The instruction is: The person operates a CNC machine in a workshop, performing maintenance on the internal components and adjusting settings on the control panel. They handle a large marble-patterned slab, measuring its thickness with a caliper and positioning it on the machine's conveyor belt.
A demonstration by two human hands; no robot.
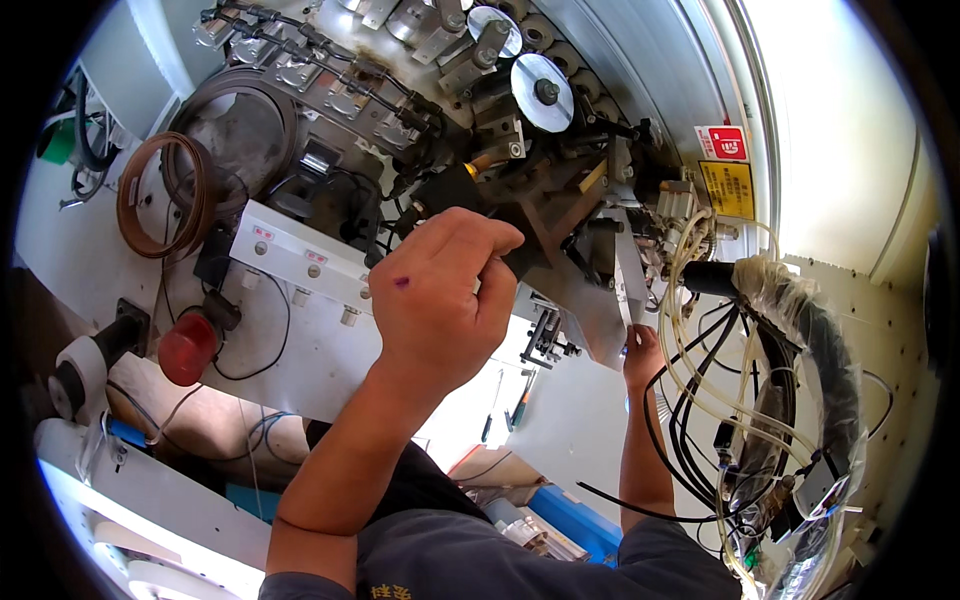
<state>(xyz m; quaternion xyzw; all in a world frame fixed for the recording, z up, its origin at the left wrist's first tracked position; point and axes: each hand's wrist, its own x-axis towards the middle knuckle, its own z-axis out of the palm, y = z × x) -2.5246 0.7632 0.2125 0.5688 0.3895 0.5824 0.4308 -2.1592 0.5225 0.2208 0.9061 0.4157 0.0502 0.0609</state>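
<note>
My left hand point(440, 295) is raised in front of the machine's middle, its fingers curled tight with the tips pressed at a dark block point(450, 190) of the mechanism. Whatever sits inside the fist is hidden. My right hand point(641, 350) reaches up further right, touching the lower tip of a slanted grey metal plate point(590, 315). Its fingers are partly hidden behind pale tubes and black cables point(700, 400). Above both hands are round silver discs point(542, 92) and a row of rollers.
A coil of brown band point(165, 195) hangs at the left beside a large dark ring. A red lamp cap point(187, 348) sticks out below it. A white panel with buttons point(300, 260) crosses under the mechanism. A wrapped black hose point(820, 330) and warning stickers point(727, 170) lie at the right.
</note>
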